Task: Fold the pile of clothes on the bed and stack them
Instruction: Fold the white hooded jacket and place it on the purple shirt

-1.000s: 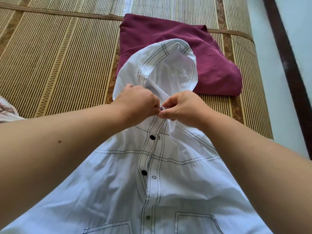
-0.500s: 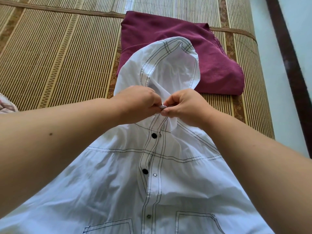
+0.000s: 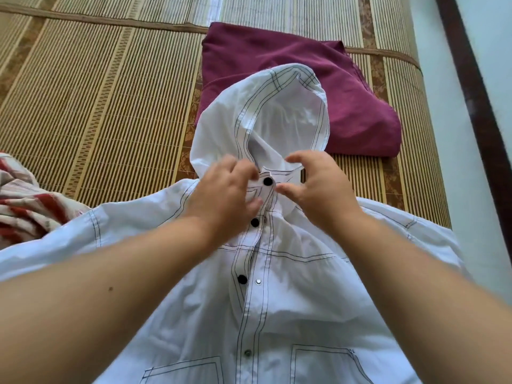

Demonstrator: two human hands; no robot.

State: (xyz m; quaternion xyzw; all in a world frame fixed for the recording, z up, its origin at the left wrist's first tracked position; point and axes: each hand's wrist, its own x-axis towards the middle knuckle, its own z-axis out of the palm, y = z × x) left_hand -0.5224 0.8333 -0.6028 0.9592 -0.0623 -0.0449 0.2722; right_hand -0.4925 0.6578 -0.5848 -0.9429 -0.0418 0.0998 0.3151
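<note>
A white hooded jacket (image 3: pixel 277 306) lies front-up on the bed's bamboo mat (image 3: pixel 97 92). Its hood (image 3: pixel 221 120) overlaps a folded maroon garment (image 3: pixel 352 92) behind it. The left hand (image 3: pixel 230 195) rests on the collar beside the top black snap (image 3: pixel 267 181); blur hides whether its fingers pinch the cloth. The right hand (image 3: pixel 318 189) hovers just beside the snap, fingers loosely curved and holding nothing. Forearms cover the jacket's sleeves, and its hem is cut off below. A red-striped cloth (image 3: pixel 25 206) is cropped at the left edge.
</note>
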